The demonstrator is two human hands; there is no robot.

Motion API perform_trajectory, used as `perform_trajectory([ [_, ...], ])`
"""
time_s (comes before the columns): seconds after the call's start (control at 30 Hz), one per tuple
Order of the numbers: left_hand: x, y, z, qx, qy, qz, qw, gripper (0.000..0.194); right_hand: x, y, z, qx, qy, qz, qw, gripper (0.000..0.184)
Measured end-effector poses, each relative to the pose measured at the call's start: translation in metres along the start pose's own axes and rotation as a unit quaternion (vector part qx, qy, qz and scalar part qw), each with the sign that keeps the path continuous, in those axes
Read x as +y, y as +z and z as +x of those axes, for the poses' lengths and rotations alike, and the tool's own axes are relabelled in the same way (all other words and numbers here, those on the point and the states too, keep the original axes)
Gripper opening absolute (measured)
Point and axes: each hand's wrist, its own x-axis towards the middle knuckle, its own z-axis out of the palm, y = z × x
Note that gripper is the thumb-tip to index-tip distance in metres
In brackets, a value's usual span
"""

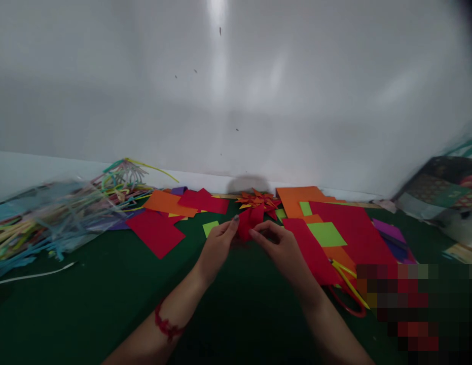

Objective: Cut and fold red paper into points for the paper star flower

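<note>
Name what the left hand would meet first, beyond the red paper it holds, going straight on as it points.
Past the red paper, the left hand would probably meet the spiky orange paper shape, which lies in line ahead; how far ahead is hard to judge.

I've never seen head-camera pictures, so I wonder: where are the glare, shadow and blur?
In the head view: bright glare streaks the glossy pale-grey wall; a soft shadow lies low behind the spiky orange folded-paper cluster; the red folded paper between left hand and right hand looks slightly blurred; the right edge looks smeared; blocky pixelation hides the lower right.
</note>
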Motion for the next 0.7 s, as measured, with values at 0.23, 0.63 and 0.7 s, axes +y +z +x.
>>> perform_trajectory([
  [0.23,-0.0025,-0.0003,-0.0005,0.028,0.032,0.066,0.997,0.040,-0.0029,0.0047,-0.0011,0.013,-0.035,-0.018,0.999,0.019],
  [0.63,0.0008,-0.0006,0.0008,0.032,0.041,0.035,0.998,0.037,-0.0089,0.0046,-0.0046,0.040,-0.067,-0.093,0.993,0.016],
  [0.7,0.0023,0.0001,-0.0005,0.039,0.043,0.067,0.996,0.038,-0.0081,0.0044,-0.0044,0.046,-0.068,-0.108,0.991,0.015],
])
